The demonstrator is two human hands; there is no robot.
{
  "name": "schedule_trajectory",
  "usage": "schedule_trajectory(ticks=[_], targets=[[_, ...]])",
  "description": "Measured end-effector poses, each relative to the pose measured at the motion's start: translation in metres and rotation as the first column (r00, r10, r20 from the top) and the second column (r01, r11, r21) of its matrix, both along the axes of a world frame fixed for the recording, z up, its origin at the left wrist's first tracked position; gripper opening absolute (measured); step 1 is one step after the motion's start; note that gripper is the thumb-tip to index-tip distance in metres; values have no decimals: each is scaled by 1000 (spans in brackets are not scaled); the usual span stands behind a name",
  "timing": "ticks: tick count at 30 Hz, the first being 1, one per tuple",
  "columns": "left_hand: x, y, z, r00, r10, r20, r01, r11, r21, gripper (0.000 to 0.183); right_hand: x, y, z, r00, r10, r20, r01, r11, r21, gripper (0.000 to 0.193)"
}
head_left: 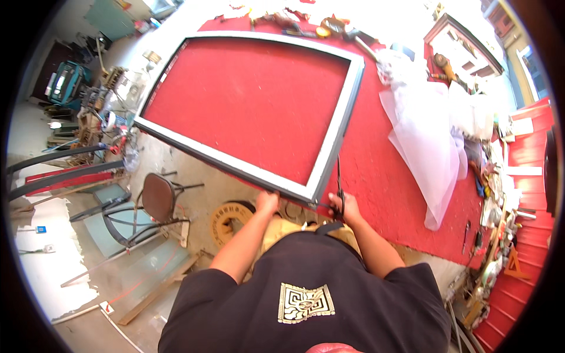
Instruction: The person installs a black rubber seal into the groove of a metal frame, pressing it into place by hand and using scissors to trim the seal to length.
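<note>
A large rectangular window frame [253, 162], pale grey on its upper face with dark outer sides, lies tilted on the red-covered table [379, 176]. Its near corner overhangs the table's front edge. My left hand [268, 202] is closed on the near side of the frame, left of that corner; its fingertips are partly hidden beneath. Just right of the corner, my right hand [347, 208] is closed round a thin black strip [339, 182]. The strip rises along the frame's right side, and its lower part hangs by my hand.
Translucent white plastic sheeting [426, 153] covers part of the table's right side. Hand tools, including a hammer [366, 46], lie along the far edge. A brown chair [159, 199] and a yellow round reel [226, 222] stand on the floor at left. Clutter lines the right wall.
</note>
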State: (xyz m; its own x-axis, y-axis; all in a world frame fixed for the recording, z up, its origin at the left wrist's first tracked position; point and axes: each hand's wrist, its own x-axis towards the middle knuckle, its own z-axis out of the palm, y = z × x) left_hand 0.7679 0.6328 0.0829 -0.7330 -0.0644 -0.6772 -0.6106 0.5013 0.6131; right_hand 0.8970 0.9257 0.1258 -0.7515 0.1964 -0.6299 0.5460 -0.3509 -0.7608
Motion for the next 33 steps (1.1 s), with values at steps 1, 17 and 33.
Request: schedule_trajectory(ticks=[1,17,33], targets=[[5,2,-1,1000,-7,-13,7,1000,3,33,1,1,2,1000,13,8,-13,1000,10,39],[2,19,-9,987,67,146,-66,998,-14,31,-1,0,-8,999,29,17,-29,999,40,32],[11,26,40,954,-263,144,285,945,-163,46,3,-3,-15,999,-41,19,42,998,-50,28]])
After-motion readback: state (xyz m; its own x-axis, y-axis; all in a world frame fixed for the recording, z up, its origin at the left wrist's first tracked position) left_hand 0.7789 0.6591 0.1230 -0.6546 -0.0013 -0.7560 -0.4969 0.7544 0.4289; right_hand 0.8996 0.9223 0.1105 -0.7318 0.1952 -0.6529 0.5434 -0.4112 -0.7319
